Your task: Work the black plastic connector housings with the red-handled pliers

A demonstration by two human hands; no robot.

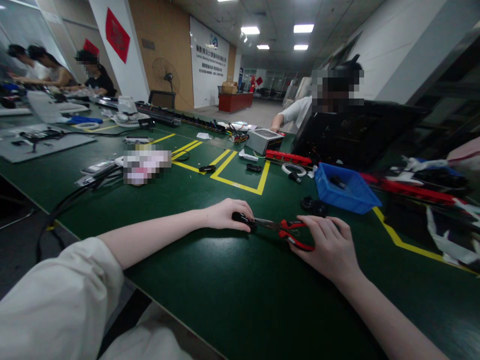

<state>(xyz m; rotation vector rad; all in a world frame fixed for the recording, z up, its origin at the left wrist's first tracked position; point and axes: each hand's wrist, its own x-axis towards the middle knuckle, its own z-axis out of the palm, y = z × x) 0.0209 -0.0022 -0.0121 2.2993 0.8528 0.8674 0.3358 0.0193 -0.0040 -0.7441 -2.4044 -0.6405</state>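
Over the near part of the green table [210,285], we are resting our left forearm [161,233] almost level, its sleeve [63,290] bunching at the elbow, and slanting our right forearm [378,305] up from the lower right corner. With the left hand [225,215] we are pinching a small black piece [240,217], fingers bending over it, thumb below. With the right hand [333,247], back upward, we are clasping red-handled pliers [287,234], handles spread; their tips are meeting the black piece, though we cannot tell whether they are biting it. Beyond, a blue bin [343,199] is standing right of some yellow tape [240,186]. Farther, a grey box [258,142] is showing a label too small to read. On the back wall, a white sign [210,92] is carrying Chinese characters and a line of Latin letters, too blurred to read surely.
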